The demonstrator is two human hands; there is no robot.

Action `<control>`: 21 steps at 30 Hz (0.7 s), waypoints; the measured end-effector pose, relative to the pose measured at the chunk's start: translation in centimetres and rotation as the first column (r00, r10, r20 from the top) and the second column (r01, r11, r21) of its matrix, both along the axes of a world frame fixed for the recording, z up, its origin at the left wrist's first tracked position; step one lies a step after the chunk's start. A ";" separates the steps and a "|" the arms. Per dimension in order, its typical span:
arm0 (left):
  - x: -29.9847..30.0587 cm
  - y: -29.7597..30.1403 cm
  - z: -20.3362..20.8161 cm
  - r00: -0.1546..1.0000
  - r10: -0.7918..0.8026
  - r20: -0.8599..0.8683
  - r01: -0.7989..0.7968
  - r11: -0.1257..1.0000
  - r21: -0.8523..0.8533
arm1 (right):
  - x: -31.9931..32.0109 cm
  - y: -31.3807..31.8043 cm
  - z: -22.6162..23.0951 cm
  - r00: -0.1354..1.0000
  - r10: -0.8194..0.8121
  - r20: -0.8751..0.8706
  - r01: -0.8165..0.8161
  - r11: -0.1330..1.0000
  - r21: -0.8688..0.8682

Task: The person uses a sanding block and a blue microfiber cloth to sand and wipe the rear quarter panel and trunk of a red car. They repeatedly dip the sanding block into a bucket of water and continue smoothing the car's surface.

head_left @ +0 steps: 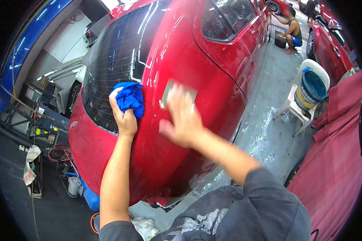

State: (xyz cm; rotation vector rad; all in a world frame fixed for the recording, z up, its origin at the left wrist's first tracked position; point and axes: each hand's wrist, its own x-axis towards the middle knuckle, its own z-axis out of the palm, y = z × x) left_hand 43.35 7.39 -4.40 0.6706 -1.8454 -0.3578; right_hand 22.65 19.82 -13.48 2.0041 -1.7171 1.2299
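Observation:
My left hand [124, 116] is closed round a bunched blue microfibre cloth [129, 99], beside the dark rear window [108, 60] of a red car [157, 148]. Flat against the red rear corner panel, my right hand [183, 116] has its fingers stretched out and its thumb spread. Under those fingers lies a thin grey-green rectangular sheet [190, 94], which looks like sandpaper. The hand and sheet are slightly blurred. Wet streaks and droplets show on the paint.
A blue bucket [311, 89] stands on a white plastic chair [295, 100] to the right, near a maroon cover [334, 160]. Far off, a person [293, 30] crouches by a dark bucket [280, 40]. Wet grey floor [257, 124] runs alongside; a hose [60, 153] lies left.

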 end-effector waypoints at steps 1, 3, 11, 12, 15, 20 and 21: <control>-1.0 -0.2 0.4 1.000 -0.011 0.002 0.011 1.000 -0.022 | -4.2 -5.1 1.4 0.987 -0.131 0.091 0.139 0.986 -0.092; -2.3 -0.5 0.6 1.000 -0.011 0.015 0.012 0.999 -0.031 | -9.9 -11.0 4.1 0.923 -0.208 0.324 0.264 0.955 -0.139; 0.8 -0.4 -0.8 0.998 0.042 0.037 -0.041 0.999 -0.032 | 7.6 7.7 -5.9 0.958 0.232 0.169 -0.248 0.966 0.078; 0.9 -0.5 -0.8 0.998 0.045 0.043 -0.043 0.998 -0.036 | 4.1 5.0 -3.1 0.977 0.166 0.133 -0.182 0.975 0.124; -1.7 -0.8 0.3 1.000 0.003 0.012 -0.002 0.999 -0.048 | -8.5 -7.1 -0.9 0.902 -0.257 0.348 0.304 0.949 -0.088; -0.4 -0.3 -0.1 0.998 0.061 0.032 -0.060 0.997 -0.054 | 2.5 0.5 -2.2 0.948 -0.188 0.256 0.188 0.982 0.022; -0.3 -0.3 -0.2 0.998 0.057 0.037 -0.055 0.997 -0.062 | 7.4 6.1 -3.4 0.985 -0.050 0.167 0.029 0.992 0.127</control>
